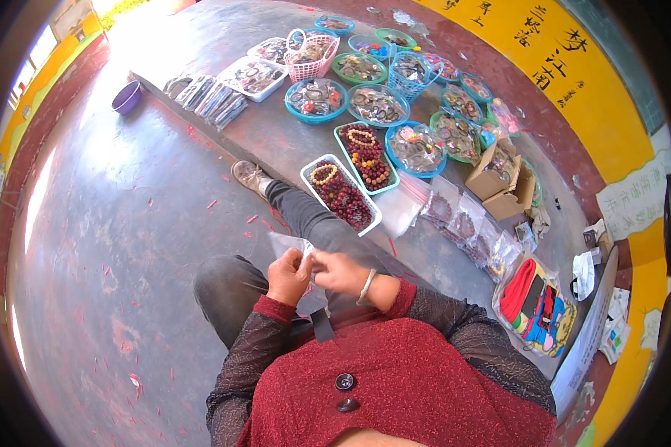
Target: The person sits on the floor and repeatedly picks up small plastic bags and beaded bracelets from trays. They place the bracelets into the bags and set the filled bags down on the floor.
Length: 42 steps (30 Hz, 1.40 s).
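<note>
Above my lap, a small clear plastic bag (288,243) is pinched between both hands. My left hand (287,277) is closed on its near edge. Close beside it, my right hand (338,271) grips the same edge with thumb and forefinger; a pale bangle circles that wrist. Whether anything is inside the bag cannot be made out. Just beyond my outstretched leg lies a white basket (373,223) of dark red bead bracelets (344,198). Behind it, a pale green basket (392,185) holds more dark red bracelets with yellow ones.
A stack of clear bags (401,205) and bagged bracelets (466,223) lie right of the baskets. Several round basins (315,116) of packaged goods, a pink basket (311,68) and cardboard boxes (492,190) stand farther back. A purple basin (127,97) sits at far left, near a raised edge.
</note>
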### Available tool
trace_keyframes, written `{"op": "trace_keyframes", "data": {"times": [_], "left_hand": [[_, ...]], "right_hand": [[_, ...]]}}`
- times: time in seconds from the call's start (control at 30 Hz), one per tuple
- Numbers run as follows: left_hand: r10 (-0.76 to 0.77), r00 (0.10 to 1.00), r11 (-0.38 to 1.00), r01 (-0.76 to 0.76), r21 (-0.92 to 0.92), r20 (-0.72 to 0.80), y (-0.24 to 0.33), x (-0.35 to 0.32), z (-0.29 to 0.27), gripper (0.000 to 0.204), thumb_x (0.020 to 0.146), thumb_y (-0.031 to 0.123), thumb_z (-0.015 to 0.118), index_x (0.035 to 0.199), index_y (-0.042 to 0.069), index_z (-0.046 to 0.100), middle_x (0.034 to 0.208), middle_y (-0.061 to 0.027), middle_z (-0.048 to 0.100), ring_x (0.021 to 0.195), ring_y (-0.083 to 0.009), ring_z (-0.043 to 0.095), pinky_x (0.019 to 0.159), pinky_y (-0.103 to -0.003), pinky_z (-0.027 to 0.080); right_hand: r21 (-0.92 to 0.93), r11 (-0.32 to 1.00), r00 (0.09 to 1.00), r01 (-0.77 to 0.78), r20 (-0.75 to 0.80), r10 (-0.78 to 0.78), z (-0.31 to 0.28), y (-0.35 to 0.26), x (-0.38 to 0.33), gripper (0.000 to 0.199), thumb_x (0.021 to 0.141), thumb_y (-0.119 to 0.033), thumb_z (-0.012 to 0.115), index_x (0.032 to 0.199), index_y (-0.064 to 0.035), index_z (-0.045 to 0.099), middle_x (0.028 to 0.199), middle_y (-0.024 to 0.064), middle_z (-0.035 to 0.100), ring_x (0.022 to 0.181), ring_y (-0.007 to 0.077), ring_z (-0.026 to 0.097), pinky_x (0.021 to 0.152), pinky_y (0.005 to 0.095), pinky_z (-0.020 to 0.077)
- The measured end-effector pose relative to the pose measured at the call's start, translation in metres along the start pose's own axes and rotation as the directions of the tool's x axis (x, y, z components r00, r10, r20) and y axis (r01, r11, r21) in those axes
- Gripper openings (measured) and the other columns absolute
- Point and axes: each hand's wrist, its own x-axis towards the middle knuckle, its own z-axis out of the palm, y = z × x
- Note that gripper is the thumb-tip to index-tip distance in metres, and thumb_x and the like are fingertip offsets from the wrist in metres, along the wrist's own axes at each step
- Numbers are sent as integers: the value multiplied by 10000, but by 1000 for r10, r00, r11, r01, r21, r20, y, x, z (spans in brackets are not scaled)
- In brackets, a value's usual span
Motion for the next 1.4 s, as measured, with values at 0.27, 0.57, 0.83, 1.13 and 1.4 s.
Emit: {"op": "trace_keyframes", "data": {"times": [0.27, 0.57, 0.83, 1.13, 1.4], "left_hand": [[250, 963, 934, -268, 236, 104, 23, -2, -9, 164, 811, 148, 589, 706, 47, 512, 639, -162, 562, 600, -347, 581, 523, -410, 458], [327, 945, 940, -322, -114, 26, -5, -4, 2, 22, 781, 60, 600, 791, 42, 591, 635, -124, 587, 566, -298, 596, 520, -337, 472], [557, 830, 785, -539, 306, 33, 7, -1, -4, 149, 796, 99, 587, 684, 40, 509, 566, -143, 514, 510, -301, 556, 476, -387, 435], [680, 692, 548, -699, 459, 242, 29, -6, -5, 197, 720, 90, 623, 616, 90, 456, 513, -69, 483, 455, -236, 532, 423, -355, 422], [647, 746, 653, -650, 388, 161, 23, -8, -4, 195, 745, 80, 604, 618, 81, 455, 528, -92, 488, 454, -264, 527, 429, -369, 419]], "right_hand": [[867, 412, 958, -281, 276, 74, -9, 3, 4, 493, 898, -307, 541, 1272, -11, 413, 1179, 56, 514, 1095, 145, 490, 937, 293, 383], [797, 564, 940, -217, 327, -101, -7, 2, 6, 495, 913, -278, 522, 1275, 36, 397, 1219, 65, 495, 1125, 159, 475, 961, 313, 370], [466, 880, 993, -93, 113, 45, -13, 3, 2, 408, 906, -87, 467, 1286, 42, 395, 1236, 124, 494, 1159, 187, 468, 983, 332, 370], [656, 747, 985, 110, 29, -170, -4, 1, 10, 340, 905, -80, 466, 1229, 19, 439, 1160, 90, 523, 1068, 190, 516, 928, 306, 416], [368, 914, 983, 171, -7, -181, 0, 4, 2, 294, 877, -64, 492, 1165, -27, 534, 1110, 95, 589, 1054, 162, 544, 902, 280, 420]]}}
